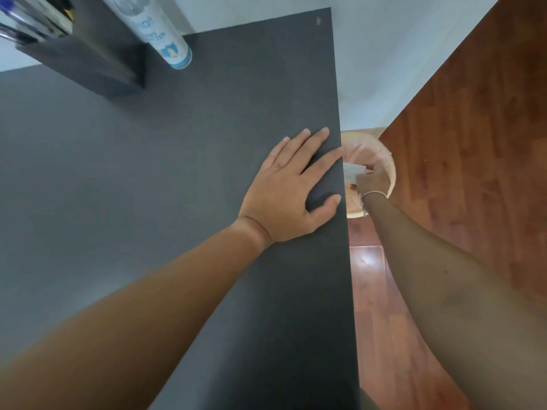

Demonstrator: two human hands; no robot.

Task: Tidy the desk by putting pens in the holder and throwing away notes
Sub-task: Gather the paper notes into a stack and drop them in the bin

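My left hand (pixel 291 187) lies flat and open on the dark desk (pixel 148 187), its fingers spread at the desk's right edge. Below that edge, my right hand (pixel 373 182) is shut on a small white paper note (pixel 352 172), held over a pale round bin (pixel 389 164) on the floor. The desk edge hides part of the note and of the bin. At the far left corner stands a dark pen holder (pixel 85 57) with several pens (pixel 20 22) in it.
A white spray can (pixel 161 34) stands beside the pen holder at the back of the desk. Reddish wood floor (pixel 473 143) runs along the right of the desk, meeting a white wall (pixel 384 54) behind the bin.
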